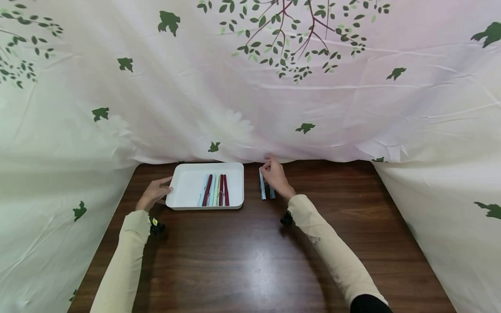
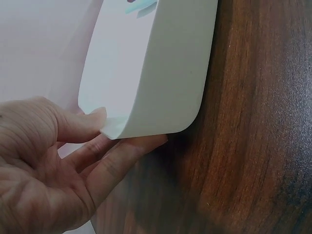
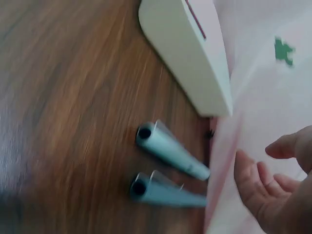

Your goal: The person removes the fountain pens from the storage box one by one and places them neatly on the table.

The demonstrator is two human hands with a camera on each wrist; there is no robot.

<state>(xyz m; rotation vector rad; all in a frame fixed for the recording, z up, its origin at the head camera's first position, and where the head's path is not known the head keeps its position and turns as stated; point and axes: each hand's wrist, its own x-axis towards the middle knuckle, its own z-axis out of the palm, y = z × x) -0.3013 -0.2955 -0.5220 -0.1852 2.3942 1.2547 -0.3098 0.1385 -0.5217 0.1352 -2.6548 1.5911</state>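
Observation:
My left hand [image 1: 154, 193] grips the left end of a white tray [image 1: 184, 208]. In the left wrist view the thumb lies over the rim and the fingers are under the outer wall. Several pens lie side by side in the tray, among them a dark red pen [image 1: 226, 191] and a pale green pen [image 1: 217, 190]. To the tray's right, my right hand [image 1: 277, 178] hovers above two pens on the table. One is light blue [image 3: 168, 152], the other a darker blue [image 3: 170, 196]. The right wrist view shows thumb and fingertips apart, holding nothing.
The dark wooden table [image 1: 235, 252] runs back to a hanging cloth [image 1: 250, 108] printed with leaves and birds. Cloth also hangs along both sides. A small black camera sits on the left wrist [image 1: 157, 227] and another on the right wrist [image 1: 286, 218].

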